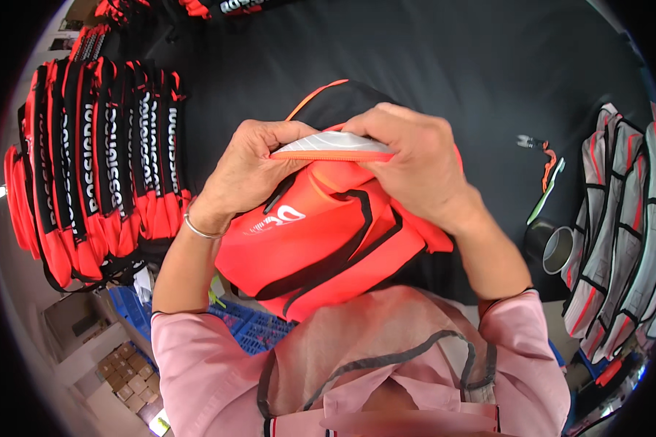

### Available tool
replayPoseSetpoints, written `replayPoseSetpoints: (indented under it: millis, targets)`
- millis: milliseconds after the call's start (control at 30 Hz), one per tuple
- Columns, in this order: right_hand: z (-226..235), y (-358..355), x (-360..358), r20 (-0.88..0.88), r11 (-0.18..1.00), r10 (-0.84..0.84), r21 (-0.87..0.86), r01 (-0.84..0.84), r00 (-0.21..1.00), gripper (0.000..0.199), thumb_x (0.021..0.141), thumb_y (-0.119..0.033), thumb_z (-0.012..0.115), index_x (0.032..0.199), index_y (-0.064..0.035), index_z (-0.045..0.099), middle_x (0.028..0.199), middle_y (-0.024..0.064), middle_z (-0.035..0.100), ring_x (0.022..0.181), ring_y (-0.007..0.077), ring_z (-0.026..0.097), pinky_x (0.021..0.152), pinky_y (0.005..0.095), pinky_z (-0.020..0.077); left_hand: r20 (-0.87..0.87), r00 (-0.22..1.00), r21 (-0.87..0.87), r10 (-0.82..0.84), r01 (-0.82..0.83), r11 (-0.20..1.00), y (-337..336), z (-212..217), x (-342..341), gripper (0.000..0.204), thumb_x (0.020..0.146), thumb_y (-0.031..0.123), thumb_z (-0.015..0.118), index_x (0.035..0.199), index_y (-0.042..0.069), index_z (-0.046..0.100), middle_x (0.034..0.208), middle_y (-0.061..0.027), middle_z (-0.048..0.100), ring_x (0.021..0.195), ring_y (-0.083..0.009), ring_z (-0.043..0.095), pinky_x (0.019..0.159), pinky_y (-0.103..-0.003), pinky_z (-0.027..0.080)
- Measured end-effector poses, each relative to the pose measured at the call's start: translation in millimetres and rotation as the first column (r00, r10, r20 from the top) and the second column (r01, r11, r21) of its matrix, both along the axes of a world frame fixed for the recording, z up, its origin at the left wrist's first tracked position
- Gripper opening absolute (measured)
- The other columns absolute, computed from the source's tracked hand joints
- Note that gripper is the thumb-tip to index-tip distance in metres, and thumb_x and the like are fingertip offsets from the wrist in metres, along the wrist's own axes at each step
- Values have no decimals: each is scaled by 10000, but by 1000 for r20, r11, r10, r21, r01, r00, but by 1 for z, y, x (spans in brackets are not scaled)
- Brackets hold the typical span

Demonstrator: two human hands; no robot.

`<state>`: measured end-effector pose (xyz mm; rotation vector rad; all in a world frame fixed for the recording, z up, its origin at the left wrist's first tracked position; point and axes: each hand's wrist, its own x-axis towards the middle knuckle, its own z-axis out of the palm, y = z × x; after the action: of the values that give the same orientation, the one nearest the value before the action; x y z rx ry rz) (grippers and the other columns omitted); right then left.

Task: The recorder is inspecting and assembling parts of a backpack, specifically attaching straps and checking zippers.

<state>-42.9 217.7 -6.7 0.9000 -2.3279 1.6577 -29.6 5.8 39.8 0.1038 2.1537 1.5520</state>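
A red-orange bag (306, 247) with black straps and a white printed mark lies at the table's near edge, right in front of me. Its zippered edge (335, 155), orange with a silver-grey lining (328, 140) showing, is stretched between my hands. My left hand (251, 164) pinches the left end of that edge, thumb and fingers closed on the fabric. At the other end, my right hand (415, 156) grips it the same way. A black part of the bag with orange trim (342, 102) rises behind my hands. The fingertips are partly hidden by the cloth.
Stacked red-and-black bags (102, 160) fill the table's left side. On the right lie grey panels with red stripes (616, 226), a metal cup (554, 247), small snips (533, 142) and a green-and-white tool (547, 191). Blue crates (251, 328) stand below the near edge.
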Motion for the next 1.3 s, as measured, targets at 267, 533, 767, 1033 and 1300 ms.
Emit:
replayPoseSetpoints:
  millis: [267, 533, 767, 1033, 1300]
  targets:
    - [4, 6, -8, 689, 762, 629, -455, -461, 359, 184, 771, -147, 788, 764, 15, 702, 582, -40, 502, 561, 52, 414, 529, 252, 340, 268, 929, 396, -254, 134, 908, -22, -29, 23, 266, 867, 197, 733, 761, -39, 671, 752, 24, 614, 659, -42, 488, 603, -200, 406]
    - [-20, 0, -2, 646, 675, 736, -682, -282, 201, 465, 914, -385, 671, 574, -104, 521, 592, -119, 346, 569, 32, 280, 567, 241, 249, 491, 834, 354, -251, 73, 932, -23, -26, 21, 227, 837, 207, 742, 891, -11, 714, 855, 14, 673, 725, -61, 558, 748, -230, 455]
    - [-10, -9, -19, 606, 964, 164, -266, 3, 778, 539, 879, -330, 697, 478, -28, 500, 449, -57, 345, 458, 35, 288, 416, 275, 270, 382, 915, 276, -127, 18, 961, 5, 3, 8, 407, 694, 39, 820, 1057, -52, 661, 918, -17, 679, 851, -84, 612, 814, -224, 477]
    - [-11, -17, -16, 499, 966, 52, -245, 83, 865, 510, 884, -177, 713, 484, -32, 431, 486, -63, 363, 488, 17, 305, 430, 240, 252, 251, 966, 337, -69, -20, 941, 8, -5, 24, 241, 713, 73, 815, 909, 4, 692, 709, 55, 587, 658, -43, 496, 618, -219, 407]
    - [-30, -39, -35, 452, 996, -57, -41, 84, 890, 481, 833, -300, 723, 537, 20, 519, 468, 19, 393, 477, 73, 353, 464, 297, 344, 82, 995, 228, 63, -81, 970, 9, -28, 34, 176, 779, 136, 791, 857, 28, 676, 670, 105, 486, 627, -9, 423, 549, -200, 342]
